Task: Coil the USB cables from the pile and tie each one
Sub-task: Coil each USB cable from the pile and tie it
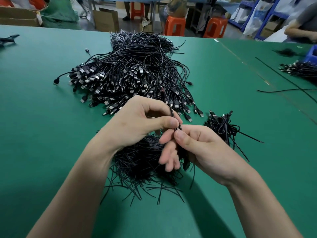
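Green matting covers a wide bench (51, 134) in a busy workshop, with orange stools (175, 25) and cardboard boxes (106, 19) behind it and another person's arm (298, 30) at the far right edge. A big pile (133, 71) of black USB cables lies in the middle of the bench, plugs fanned toward the near side, and it looks barely touched. Just below it, near the wrists, sits a heap of short black ties (142, 162). The left hand (137, 121) pinches a thin black strand (169, 103) between thumb and forefinger; the strand stands up and away over the pile. I cannot tell whether it is a tie or the cable's own tail. The right hand (205, 145) grips a small dark coiled cable (184, 158) against its palm, thumb pressed on top just where the strand meets it, the lower fingers blurred. To the right of the hands lies a small cluster of finished coils (223, 126), only a few. By my reckoning this cable is wound and is at the tying stage, and nearly the whole pile is left to do.
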